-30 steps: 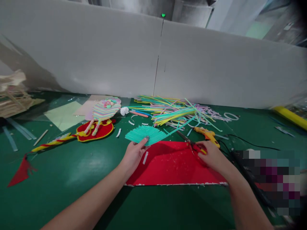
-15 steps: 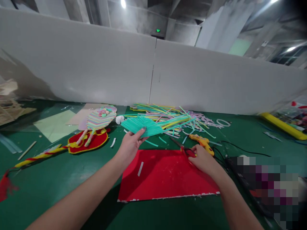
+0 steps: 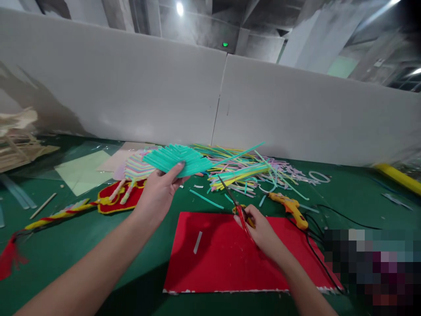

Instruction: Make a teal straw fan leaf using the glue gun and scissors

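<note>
My left hand (image 3: 164,184) pinches a teal fan-shaped piece (image 3: 179,159) made of thin strips laid side by side, thumb on top. One or two long teal strips (image 3: 241,153) stick out from its right side. In my right hand (image 3: 258,224) is a pair of scissors (image 3: 241,210) with red and yellow handles, its blades pointing up and left toward the fan piece but apart from it. Below both hands lies a red sheet (image 3: 226,259) with a small white strip (image 3: 198,242) on it.
Behind the hands is a heap of coloured strips (image 3: 243,171). An orange glue gun (image 3: 291,208) with a black cord lies at right. To the left are a red and yellow tasselled ornament (image 3: 108,195), a striped piece (image 3: 136,166) and pale paper (image 3: 83,171). A white partition (image 3: 131,87) stands behind.
The scissors have been lifted off the red sheet's far edge and turned upward in my right hand. My left hand has moved left and up with the teal piece.
</note>
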